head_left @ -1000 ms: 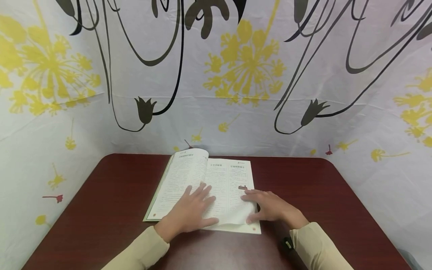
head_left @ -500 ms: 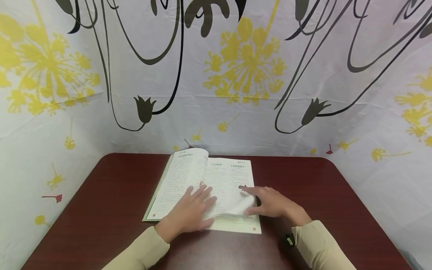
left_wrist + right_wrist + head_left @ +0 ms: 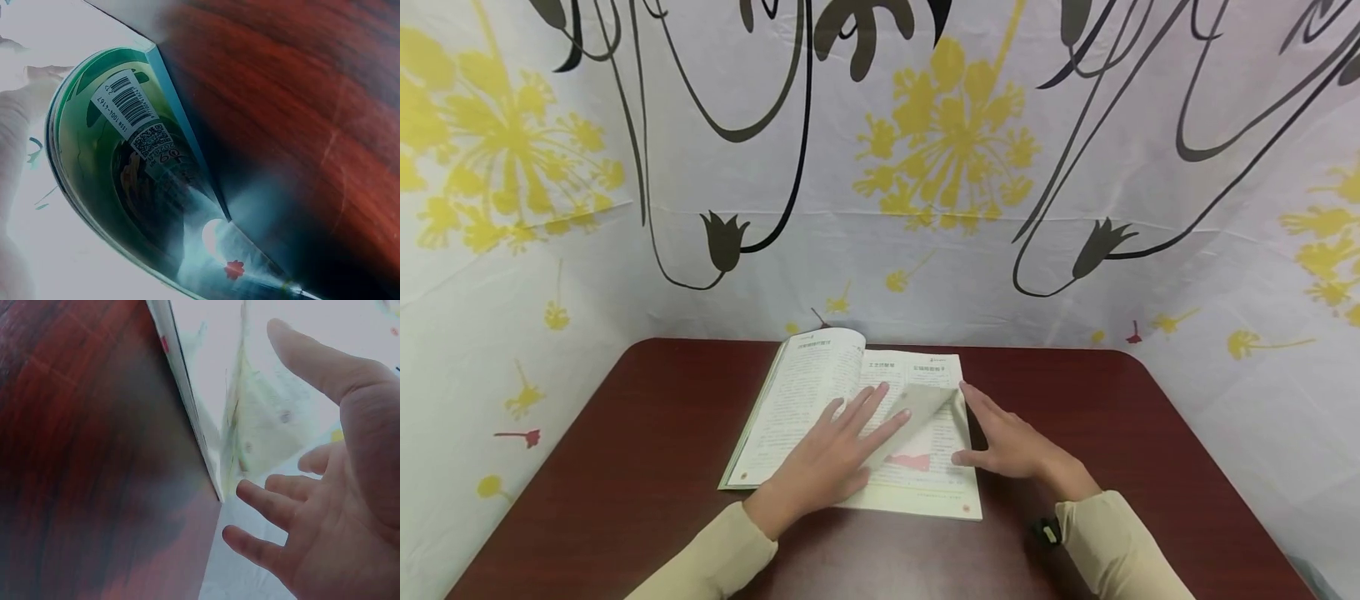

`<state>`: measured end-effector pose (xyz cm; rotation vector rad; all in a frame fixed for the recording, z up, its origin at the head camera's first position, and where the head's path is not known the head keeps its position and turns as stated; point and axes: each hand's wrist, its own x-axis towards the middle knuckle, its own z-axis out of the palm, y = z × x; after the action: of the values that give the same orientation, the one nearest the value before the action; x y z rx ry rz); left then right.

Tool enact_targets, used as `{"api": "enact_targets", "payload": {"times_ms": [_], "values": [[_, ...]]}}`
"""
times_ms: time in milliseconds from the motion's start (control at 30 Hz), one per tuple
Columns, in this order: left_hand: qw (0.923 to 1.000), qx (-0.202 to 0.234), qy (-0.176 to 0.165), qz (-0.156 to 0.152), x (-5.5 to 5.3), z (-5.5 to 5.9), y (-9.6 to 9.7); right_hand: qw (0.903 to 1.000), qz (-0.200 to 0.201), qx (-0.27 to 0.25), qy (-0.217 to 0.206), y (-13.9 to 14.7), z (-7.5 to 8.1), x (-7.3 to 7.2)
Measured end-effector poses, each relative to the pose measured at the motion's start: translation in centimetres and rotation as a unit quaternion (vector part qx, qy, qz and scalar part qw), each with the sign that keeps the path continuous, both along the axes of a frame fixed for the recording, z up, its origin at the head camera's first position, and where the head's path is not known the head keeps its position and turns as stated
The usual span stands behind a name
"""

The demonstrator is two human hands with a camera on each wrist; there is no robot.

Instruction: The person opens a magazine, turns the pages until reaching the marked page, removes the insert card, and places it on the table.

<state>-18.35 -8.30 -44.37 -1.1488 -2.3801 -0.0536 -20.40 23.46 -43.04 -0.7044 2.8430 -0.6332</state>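
An open magazine (image 3: 782,417) with printed text lies on the dark red table. My left hand (image 3: 823,462) rests on it near the spine, fingers spread. One page (image 3: 917,408) is lifted at its lower right and folds up and over. Its corner is by the index fingertip of my right hand (image 3: 1018,446), at the magazine's right edge. That hand's fingers are extended and its thumb stands apart, as the right wrist view shows. In the left wrist view the green back cover (image 3: 81,137) curls away from the table and bears a barcode label (image 3: 130,103).
The wooden table (image 3: 625,450) runs out to both sides of the magazine. Behind and beside it hangs a white cloth (image 3: 820,183) with yellow and grey flower prints. A dark wrist device (image 3: 1047,532) sits at the right cuff.
The page's lower right corner has risen and swung up and leftward, showing a pink picture underneath. My right fingers have moved up along the edge; my left fingers have shifted up and right.
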Motion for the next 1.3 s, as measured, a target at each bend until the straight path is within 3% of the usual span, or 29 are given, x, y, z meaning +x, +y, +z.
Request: {"api": "enact_targets", "payload": {"times_ms": [233, 400, 600, 700, 1067, 1300], "values": [[0.9974, -0.009, 0.071, 0.000, -0.3, 0.3, 0.0, 0.9997, 0.021, 0.008, -0.006, -0.1, -0.6, -0.1], [0.9958, -0.024, 0.088, -0.002, -0.4, 0.1, -0.2, 0.9977, 0.061, 0.028, -0.009, -0.3, -1.0, -0.1], [0.9934, -0.094, 0.066, 0.007, -0.3, 0.3, -0.3, 0.9967, 0.065, 0.046, -0.016, -0.8, -1.1, -0.1], [0.9922, -0.109, 0.060, 0.012, -0.3, 0.3, -0.4, 0.9968, 0.060, 0.050, -0.017, -0.9, -1.0, -0.1], [0.9921, -0.102, 0.044, 0.058, -0.1, 0.6, -0.5, 0.9971, 0.047, 0.056, -0.019, -1.0, -0.6, 0.2], [0.9928, -0.086, -0.012, 0.083, 0.1, 0.4, -1.0, 0.9969, 0.055, 0.056, -0.011, -1.1, -0.6, 0.0]]}}
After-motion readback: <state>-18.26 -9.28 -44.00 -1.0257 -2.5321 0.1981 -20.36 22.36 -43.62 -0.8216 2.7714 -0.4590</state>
